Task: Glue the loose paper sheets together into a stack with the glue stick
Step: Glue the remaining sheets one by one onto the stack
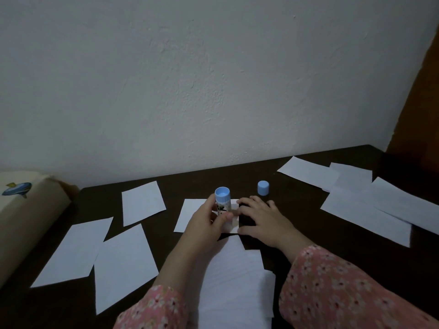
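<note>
From the head camera, the left hand (pixel 206 223) reaches in from below, fingers and thumb curled round the glue stick (pixel 222 201), held upright over the middle paper sheet (pixel 190 216) on the dark table (pixel 308 217). The right hand (pixel 263 220) lies palm down, fingers spread flat, pressing that sheet's right edge and gripping nothing. The blue cap (pixel 263 187) stands just behind it.

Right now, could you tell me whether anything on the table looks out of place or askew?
Nothing looks damaged or spilled. The blue cap stands apart from the glue stick, which the left hand grips upside down on a paper sheet. The loose sheets lie scattered at mixed angles, and the stack near the person is fanned, its edges not squared.
</note>
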A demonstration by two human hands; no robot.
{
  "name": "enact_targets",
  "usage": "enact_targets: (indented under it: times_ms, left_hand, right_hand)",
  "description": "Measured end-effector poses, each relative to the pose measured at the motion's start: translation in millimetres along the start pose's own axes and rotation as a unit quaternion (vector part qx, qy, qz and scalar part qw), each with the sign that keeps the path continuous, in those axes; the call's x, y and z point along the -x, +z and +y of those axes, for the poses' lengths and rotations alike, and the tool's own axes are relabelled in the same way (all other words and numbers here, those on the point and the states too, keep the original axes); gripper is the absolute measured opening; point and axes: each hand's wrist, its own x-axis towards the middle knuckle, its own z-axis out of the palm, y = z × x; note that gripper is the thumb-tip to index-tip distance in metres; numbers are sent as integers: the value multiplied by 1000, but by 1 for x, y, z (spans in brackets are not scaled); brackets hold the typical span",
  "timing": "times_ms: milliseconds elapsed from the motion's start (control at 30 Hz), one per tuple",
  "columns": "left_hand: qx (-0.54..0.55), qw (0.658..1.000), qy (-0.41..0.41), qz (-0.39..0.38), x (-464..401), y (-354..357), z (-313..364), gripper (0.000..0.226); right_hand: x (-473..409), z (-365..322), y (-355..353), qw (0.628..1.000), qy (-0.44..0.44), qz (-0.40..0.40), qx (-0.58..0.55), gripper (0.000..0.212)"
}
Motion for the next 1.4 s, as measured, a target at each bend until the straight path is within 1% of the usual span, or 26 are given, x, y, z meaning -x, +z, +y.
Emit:
enact_targets:
  times_ms: [233, 433, 600, 700, 833, 933, 1067, 1300, 1400]
  left_hand:
    - [10, 1000, -16, 14, 2, -8, -8, 30]
    - [-2, 999, -39, 24, 1, -17, -19, 30]
    - [-21, 998, -42, 35, 3, -26, -27, 27]
    - [-28, 997, -48, 44, 4, -34, -32, 33]
    - [-27, 997, -51, 61, 7, -41, -36, 28]
    - [-20, 995, -67, 68, 7, -45, -39, 37]
    - [-16, 995, -67, 73, 8, -48, -39, 30]
    - [-12, 992, -85, 89, 11, -53, -39, 36]
    - [-3, 991, -90, 101, 11, -57, -44, 34]
  right_hand:
    - [0, 1, 1, 1000, -3, 4, 1, 47]
    - [-2, 1, 1, 1000, 2, 0, 10, 50]
    - [-2, 2, 1, 1000, 4, -3, 10, 51]
    - [-2, 1, 1, 1000, 5, -2, 12, 51]
    - [-1, 1, 1, 1000, 3, 3, 8, 50]
    - [-1, 1, 1, 1000, 0, 8, 4, 50]
    - [0, 2, 2, 1000, 0, 9, 3, 50]
    - [-1, 2, 2, 1000, -2, 11, -2, 50]
    - [-1, 3, 3, 1000, -3, 11, 3, 51]
